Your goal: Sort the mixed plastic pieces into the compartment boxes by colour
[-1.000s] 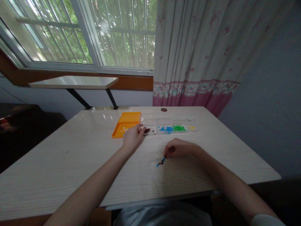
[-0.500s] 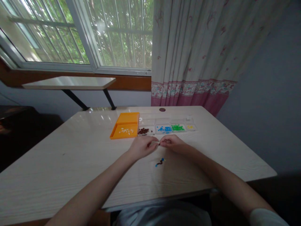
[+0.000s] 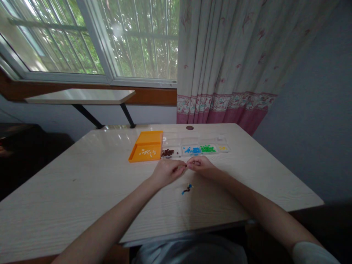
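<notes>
My left hand [image 3: 165, 171] and my right hand [image 3: 200, 165] meet fingertip to fingertip above the pale wooden table [image 3: 82, 190]. Both are pinched, with a tiny dark bead [image 3: 186, 166] between their tips. Just below them a short string of blue and dark beads [image 3: 187, 189] lies on the table. Beyond the hands stands a clear compartment box [image 3: 196, 148] with brown, blue, green and yellow beads. To its left is an orange tray [image 3: 147, 146] with a few white beads.
A round cable hole [image 3: 189, 128] sits near the table's far edge. A small shelf [image 3: 79, 96] on black brackets hangs under the window. A patterned curtain [image 3: 228, 62] hangs at the back right. Dark furniture [image 3: 24, 146] stands to the left.
My left hand came back from the brown bead compartment and my right hand rose from the bead string. Both now meet in a pinch above the string.
</notes>
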{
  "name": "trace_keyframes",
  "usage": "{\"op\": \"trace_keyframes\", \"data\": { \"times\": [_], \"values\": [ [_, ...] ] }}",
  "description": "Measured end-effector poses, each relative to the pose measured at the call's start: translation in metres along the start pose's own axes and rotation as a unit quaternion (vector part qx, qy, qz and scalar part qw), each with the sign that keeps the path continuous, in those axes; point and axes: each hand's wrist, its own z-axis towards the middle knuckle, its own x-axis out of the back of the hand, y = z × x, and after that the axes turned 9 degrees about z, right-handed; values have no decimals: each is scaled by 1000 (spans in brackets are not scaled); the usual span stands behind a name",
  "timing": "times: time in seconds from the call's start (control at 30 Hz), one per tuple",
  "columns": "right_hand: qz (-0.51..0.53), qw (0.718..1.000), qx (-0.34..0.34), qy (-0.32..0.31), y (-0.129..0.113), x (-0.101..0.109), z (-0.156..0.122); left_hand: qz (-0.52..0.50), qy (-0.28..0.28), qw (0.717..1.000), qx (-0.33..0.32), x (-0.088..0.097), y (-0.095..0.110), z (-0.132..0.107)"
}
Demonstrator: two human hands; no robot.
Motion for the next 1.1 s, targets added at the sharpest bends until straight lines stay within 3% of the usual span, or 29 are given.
{"op": "trace_keyframes", "data": {
  "times": [0.2,0.5,0.8,1.1],
  "values": [
    [-98,995,-10,-13,-3,5,-4,-22,4,999,28,2,-3,0],
    [-302,945,-15,-126,-13,3,-14,12,154,982,111,23,-9,4],
    [-343,930,-11,-132,-11,2,-12,31,221,969,103,22,-6,4],
    [-348,928,-9,-135,-13,2,-13,22,214,970,114,23,-6,4]
  ]
}}
